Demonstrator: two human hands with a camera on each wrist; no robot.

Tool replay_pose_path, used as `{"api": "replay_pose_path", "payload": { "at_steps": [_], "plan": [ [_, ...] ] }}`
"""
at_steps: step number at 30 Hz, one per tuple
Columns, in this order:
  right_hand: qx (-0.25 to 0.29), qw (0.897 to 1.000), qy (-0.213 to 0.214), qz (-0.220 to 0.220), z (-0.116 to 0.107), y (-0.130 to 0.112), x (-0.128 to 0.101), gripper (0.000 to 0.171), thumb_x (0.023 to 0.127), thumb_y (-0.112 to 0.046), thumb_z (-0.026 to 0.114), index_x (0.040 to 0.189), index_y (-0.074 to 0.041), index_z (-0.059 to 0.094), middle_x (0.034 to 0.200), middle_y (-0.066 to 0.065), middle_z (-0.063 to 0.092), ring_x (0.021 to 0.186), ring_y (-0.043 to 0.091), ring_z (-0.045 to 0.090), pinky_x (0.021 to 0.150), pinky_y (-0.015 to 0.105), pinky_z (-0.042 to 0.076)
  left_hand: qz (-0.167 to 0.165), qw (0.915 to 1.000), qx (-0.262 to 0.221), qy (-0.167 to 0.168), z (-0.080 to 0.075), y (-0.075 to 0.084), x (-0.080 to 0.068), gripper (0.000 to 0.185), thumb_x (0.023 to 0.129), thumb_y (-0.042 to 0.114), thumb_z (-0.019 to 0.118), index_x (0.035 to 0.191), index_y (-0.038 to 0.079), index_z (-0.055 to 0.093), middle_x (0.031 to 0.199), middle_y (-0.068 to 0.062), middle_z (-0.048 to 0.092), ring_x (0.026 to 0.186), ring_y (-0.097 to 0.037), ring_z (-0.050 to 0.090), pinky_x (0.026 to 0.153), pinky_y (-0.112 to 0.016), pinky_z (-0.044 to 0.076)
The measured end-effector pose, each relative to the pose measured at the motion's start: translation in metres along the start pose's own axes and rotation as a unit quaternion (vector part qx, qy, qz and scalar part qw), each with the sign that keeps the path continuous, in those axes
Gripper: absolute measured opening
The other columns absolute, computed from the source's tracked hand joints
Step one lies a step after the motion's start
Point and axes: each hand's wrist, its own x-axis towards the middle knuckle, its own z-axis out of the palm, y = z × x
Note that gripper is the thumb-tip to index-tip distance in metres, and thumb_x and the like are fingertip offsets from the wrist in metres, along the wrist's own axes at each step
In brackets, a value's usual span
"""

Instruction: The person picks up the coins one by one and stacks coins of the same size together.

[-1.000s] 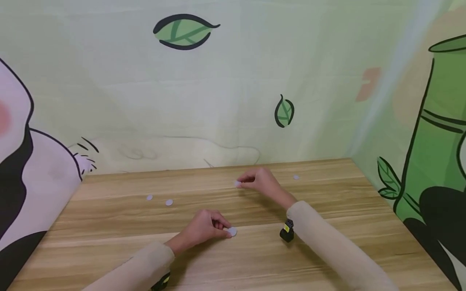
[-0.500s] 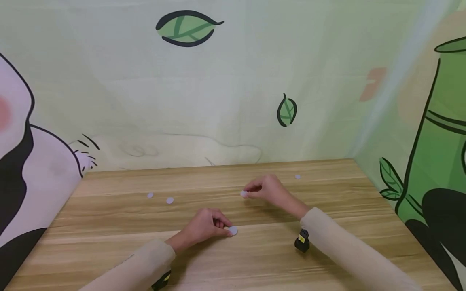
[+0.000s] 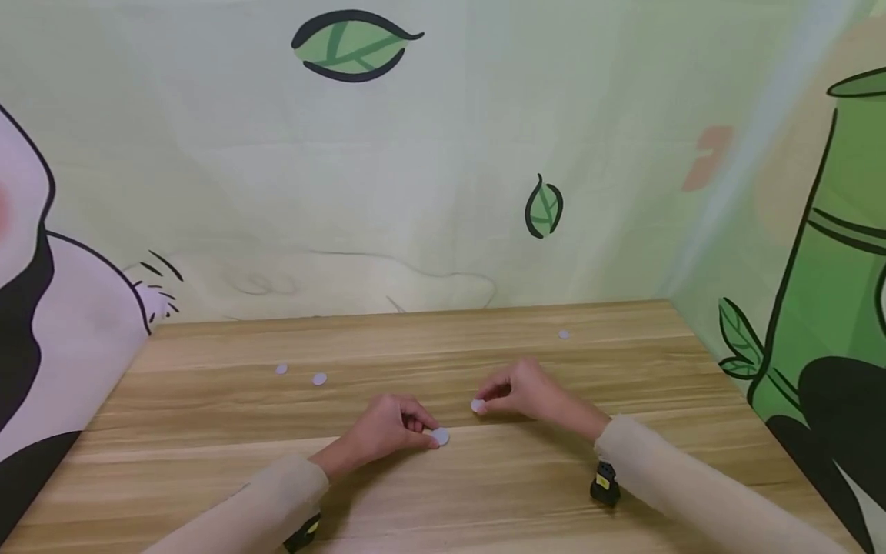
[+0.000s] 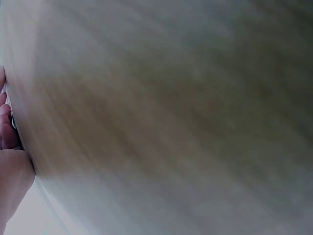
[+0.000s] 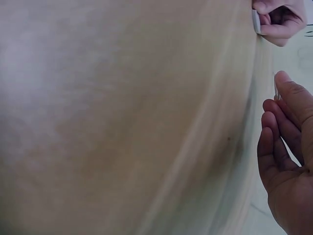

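Shows plain whitish grey on the discs [image 3: 441, 436], darker streaked grain along the light-brown bench [image 3: 512, 500]. Wears plain beige on both sleeves [image 3: 256, 496], black with a yellow patch [image 3: 603, 482] on the right wrist device [image 3: 605, 495]. Spreads pale green over the far backdrop [image 3: 443, 154]; outlines green leaves [image 3: 349, 54] there in black, and a green stalk [image 3: 824, 308] at right.

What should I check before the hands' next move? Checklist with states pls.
1. Left hand pinching the left disc: ok, at thumb and fingertips.
2. Right hand pinching the right disc: ok.
3. Held discs apart: ok, visible gap in head view.
4. Loose discs away from both hands: ok; outer left loose disc, inner left loose disc, right loose disc.
5. Left disc touching the table: cannot tell.
6. Left disc visible in left wrist view: not ok, only part of the hand shows.
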Motion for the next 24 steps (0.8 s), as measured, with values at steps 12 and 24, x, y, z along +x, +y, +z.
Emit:
{"api": "replay_pose_path", "payload": {
  "at_steps": [12,24],
  "plan": [
    [-0.049,0.997,-0.02,-0.057,0.008,0.002,-0.012,0.011,0.086,-0.023,0.084,0.095,-0.017,0.082,0.079,-0.016,0.066,0.071,-0.002,0.057,0.064,0.02,0.051,-0.004,1.0,-0.006,0.006,-0.001,-0.002,-0.002,0.014,0.077,0.016,0.09,0.086,0.012,0.081,0.073,0.008,0.064,0.068,-0.003,0.055,0.061,-0.019,0.045],
    [-0.03,0.997,-0.015,-0.077,0.01,0.004,-0.019,0.014,0.086,-0.017,0.083,0.099,-0.012,0.081,0.079,-0.012,0.066,0.072,-0.001,0.056,0.063,0.02,0.05,-0.01,0.9999,-0.005,0.002,0.001,-0.002,-0.001,0.013,0.077,0.016,0.09,0.087,0.012,0.082,0.073,0.008,0.064,0.069,-0.004,0.055,0.061,-0.019,0.045]
  ]
}}
